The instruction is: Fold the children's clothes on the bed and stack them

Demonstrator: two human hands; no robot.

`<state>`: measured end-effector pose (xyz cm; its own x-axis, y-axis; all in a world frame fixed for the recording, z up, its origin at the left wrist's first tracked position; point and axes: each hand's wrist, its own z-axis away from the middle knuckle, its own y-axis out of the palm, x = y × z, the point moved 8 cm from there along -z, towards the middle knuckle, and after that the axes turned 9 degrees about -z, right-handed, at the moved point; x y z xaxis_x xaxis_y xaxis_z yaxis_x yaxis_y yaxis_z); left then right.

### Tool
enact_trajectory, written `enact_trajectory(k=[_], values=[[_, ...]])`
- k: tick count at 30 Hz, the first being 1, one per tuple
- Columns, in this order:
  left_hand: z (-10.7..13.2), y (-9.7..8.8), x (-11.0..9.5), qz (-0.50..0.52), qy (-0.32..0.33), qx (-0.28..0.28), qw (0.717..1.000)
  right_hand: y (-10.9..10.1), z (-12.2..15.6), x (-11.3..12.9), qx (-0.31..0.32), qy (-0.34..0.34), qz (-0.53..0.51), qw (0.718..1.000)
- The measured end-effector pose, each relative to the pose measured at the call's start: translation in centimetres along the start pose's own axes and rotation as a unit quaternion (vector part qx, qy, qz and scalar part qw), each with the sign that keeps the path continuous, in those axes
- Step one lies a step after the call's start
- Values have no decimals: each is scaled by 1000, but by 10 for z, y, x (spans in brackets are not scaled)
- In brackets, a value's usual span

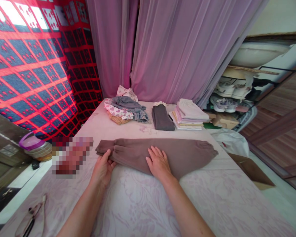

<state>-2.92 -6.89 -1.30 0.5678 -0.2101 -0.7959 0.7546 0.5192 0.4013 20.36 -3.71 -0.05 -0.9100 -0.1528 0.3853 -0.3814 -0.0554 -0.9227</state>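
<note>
A pair of brown pants (185,156), folded lengthwise, lies crosswise on the table with its gathered cuff at the left and the wider end at the right. My left hand (105,168) grips the near edge by the cuff, thumb on top; some of its fingers are partly hidden. On the middle of the cloth my right hand (159,163) lies flat, fingers stretched out and pressing nothing between them.
Behind the pants are a loose heap of clothes (125,107), a folded dark grey garment (162,118) and a stack of folded light clothes (191,112). Eyeglasses (32,214) lie at the near left of the floral-covered table (128,204). A blurred-out reddish patch (74,156) is left.
</note>
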Motion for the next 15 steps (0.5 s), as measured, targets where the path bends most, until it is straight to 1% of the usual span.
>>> enact_trajectory(k=[5, 8, 11, 15], values=[[2, 2, -4, 1, 11, -3, 1000, -2, 6, 2, -6, 2, -12, 1000], [2, 3, -5, 2, 17, 0, 1000, -7, 8, 15, -3, -12, -36, 999], [2, 4, -6, 10, 19, 6, 1000, -13, 12, 47, -11, -70, -69, 995], [1, 4, -6, 24, 14, 26, 999, -15, 16, 104, -15, -182, -101, 978]])
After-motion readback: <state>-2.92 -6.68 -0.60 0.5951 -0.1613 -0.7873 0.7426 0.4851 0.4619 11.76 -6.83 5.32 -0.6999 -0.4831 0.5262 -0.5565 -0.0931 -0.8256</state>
